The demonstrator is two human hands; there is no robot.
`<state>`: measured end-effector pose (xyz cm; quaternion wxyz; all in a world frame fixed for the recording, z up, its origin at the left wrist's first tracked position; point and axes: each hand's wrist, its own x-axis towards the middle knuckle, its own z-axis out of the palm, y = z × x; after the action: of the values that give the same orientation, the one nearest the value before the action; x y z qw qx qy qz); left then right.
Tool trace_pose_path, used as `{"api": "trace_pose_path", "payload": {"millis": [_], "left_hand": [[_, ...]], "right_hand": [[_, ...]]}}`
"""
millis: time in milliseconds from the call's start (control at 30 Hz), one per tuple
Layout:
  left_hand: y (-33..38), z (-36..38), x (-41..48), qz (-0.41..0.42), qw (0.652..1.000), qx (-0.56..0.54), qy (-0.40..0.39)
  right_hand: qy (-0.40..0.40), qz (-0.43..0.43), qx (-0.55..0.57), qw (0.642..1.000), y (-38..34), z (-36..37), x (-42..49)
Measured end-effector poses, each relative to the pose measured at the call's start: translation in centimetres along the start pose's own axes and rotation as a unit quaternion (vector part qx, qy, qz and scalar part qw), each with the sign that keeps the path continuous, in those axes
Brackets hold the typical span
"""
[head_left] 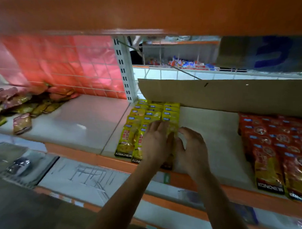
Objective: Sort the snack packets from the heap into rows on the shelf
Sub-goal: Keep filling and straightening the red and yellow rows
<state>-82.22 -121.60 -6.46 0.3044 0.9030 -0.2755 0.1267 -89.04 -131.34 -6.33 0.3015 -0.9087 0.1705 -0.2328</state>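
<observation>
In the head view, both forearms reach up from the bottom centre to the middle of the frame. The left hand (156, 140) lies flat, fingers straight, on the yellow packets (137, 131), which stand in three rows on the shelf (206, 134). The right hand (192, 150) sits just beside it at the right edge of the rows, fingers loosely bent, thumb spread, holding nothing. Right of it we see bare white shelf as far as the red packets (275, 145). A cardboard sheet (217, 93) leans behind the rows. The heap (22, 107) lies at the left, well apart across bare shelf. The front packets reach the orange front edge (110, 162).
</observation>
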Motion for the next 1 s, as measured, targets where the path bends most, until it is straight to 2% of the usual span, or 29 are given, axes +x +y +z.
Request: {"api": "trace_pose_path", "payload": {"millis": [233,367,533,833,1000], "left_hand": [[-12.8,-6.5,3.1,-0.031,0.998,0.055,-0.012],[-20.5,-10.0,4.2,-0.058,0.995,0.085,-0.004],[-28.9,-14.3,5.8,-0.123,0.983,0.133,-0.011],[-38.8,-19.3,6.8,-0.267,0.950,0.164,0.004],[-42.6,-21.4,6.5,-0.332,0.929,0.165,0.023]], "right_hand": [[-0.009,-0.015,0.016,1.000,-10.4,10.5,3.4],[-0.049,-0.022,-0.012,0.999,-16.1,16.8,5.3],[-0.063,-0.013,-0.010,0.998,-22.4,23.4,7.3],[-0.166,-0.083,-0.039,0.982,-28.5,32.1,11.3],[-0.161,-0.104,-0.025,0.981,-31.8,35.7,13.6]]}}
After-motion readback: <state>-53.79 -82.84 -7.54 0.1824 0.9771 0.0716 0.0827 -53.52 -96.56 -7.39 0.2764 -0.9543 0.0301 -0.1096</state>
